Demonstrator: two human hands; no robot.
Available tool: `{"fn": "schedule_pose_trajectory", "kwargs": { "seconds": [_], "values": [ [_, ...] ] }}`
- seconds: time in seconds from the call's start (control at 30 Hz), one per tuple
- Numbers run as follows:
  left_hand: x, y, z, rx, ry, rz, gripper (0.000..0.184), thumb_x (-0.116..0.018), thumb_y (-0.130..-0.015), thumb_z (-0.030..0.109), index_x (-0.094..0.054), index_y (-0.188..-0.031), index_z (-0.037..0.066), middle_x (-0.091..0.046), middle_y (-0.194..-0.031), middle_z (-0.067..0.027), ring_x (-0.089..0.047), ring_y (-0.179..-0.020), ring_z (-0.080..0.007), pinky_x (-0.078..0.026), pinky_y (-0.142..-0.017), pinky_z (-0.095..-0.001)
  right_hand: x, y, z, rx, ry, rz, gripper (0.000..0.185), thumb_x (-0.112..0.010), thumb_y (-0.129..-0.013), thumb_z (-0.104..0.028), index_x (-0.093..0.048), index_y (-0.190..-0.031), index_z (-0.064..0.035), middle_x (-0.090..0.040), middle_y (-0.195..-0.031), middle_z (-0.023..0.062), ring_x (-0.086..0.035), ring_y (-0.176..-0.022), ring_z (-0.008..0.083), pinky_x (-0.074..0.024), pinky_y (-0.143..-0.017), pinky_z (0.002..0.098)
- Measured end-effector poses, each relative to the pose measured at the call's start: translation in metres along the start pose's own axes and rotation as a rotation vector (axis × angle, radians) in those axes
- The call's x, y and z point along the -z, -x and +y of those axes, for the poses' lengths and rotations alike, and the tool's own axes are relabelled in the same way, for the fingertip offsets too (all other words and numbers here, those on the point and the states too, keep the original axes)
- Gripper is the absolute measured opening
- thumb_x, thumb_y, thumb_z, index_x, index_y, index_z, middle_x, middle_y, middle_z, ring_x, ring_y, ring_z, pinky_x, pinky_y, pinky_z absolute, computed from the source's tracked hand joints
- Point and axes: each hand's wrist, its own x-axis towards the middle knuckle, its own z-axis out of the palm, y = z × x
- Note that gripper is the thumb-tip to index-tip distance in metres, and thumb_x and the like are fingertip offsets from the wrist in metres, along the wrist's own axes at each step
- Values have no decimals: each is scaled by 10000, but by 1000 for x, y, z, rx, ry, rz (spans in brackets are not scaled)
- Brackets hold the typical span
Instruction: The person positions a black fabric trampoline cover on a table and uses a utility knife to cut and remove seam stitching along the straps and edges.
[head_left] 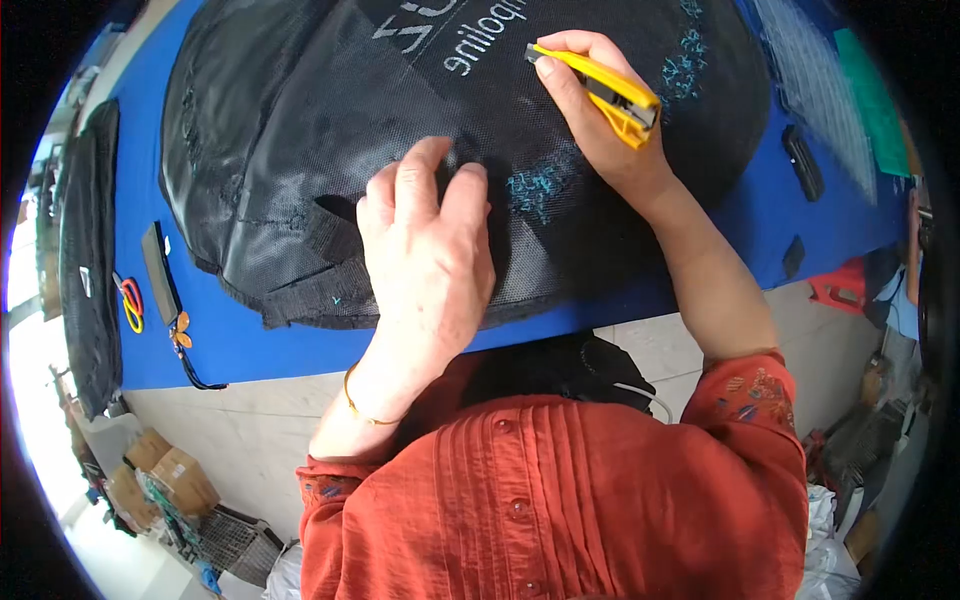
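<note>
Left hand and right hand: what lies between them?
The head view shows black mesh there, with a patch of blue-green threads between the left hand and right hand.

the left hand (430, 250) is covering part of the black mesh (300, 150), hiding whatever is lying beneath its palm. the right hand (612, 140) is hiding part of the yellow tool (602, 74). the top edge is cutting off the mesh and its pale lettering (485, 38); the bottom edge is cropping the red shirt (560, 480). print on a cardboard box (188, 485) is appearing too small to read.
</note>
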Motion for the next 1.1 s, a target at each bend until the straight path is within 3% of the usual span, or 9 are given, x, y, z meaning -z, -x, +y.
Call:
{"fn": "schedule_pose_trajectory", "kwargs": {
  "seconds": [0.13,0.53,0.67,0.83,0.93,0.97,1.0,1.1],
  "values": [
    [-7,-7,1,-7,291,-63,209,-730,-797,13,-692,-1002,28,-635,-1067,-114,-595,-950,-306,-464,-855,-396,-3,0,4,22,0,58,179,-681,-985,-150,-636,-1136,-63,-705,-972,65,-713,-888,154,-564,-781,267],
    [-26,-9,-1,-14,215,-87,171,-761,-784,-4,-682,-924,55,-645,-980,-112,-626,-857,-296,-488,-810,-400,-1,1,8,-65,-71,47,190,-702,-978,-160,-633,-1134,-76,-711,-993,62,-723,-907,164,-568,-787,270],
    [-33,-7,-3,-44,172,-88,152,-710,-814,-7,-638,-931,57,-611,-957,-109,-579,-850,-304,-452,-783,-405,1,-1,2,-109,-65,17,183,-686,-993,-153,-658,-1155,-75,-718,-1055,43,-700,-994,142,-562,-846,248],
    [-32,-8,-10,157,440,-138,90,-655,-869,-26,-600,-917,25,-587,-929,-135,-570,-840,-340,-463,-770,-430,1,-1,2,-110,-74,19,191,-693,-990,-167,-662,-1156,-77,-718,-1062,40,-703,-999,142,-566,-854,250],
    [-30,-9,-10,189,503,-129,105,-694,-872,15,-609,-934,22,-593,-949,-137,-572,-852,-332,-474,-785,-435,4,-4,-5,-112,-87,3,189,-691,-993,-169,-661,-1153,-74,-713,-1057,38,-696,-998,133,-557,-855,246],
    [-30,-9,-9,182,530,-114,124,-716,-866,36,-622,-945,28,-596,-961,-133,-573,-866,-326,-475,-799,-432,8,-7,-15,-124,-65,23,177,-681,-985,-131,-641,-1145,-65,-695,-1009,62,-685,-931,148,-545,-815,271],
    [-31,-7,-7,147,478,-110,187,-767,-833,75,-663,-985,45,-600,-991,-113,-573,-900,-303,-464,-831,-416,9,-8,-21,-135,-43,41,171,-672,-978,-93,-621,-1137,-56,-676,-960,86,-674,-865,162,-533,-774,296],
    [-36,-4,-7,63,407,-109,230,-807,-782,89,-715,-994,86,-603,-1008,-76,-561,-909,-264,-430,-842,-388,6,-8,-19,-134,-10,47,168,-669,-976,-79,-619,-1133,-44,-668,-949,83,-668,-866,152,-531,-769,294]
  ]
}}
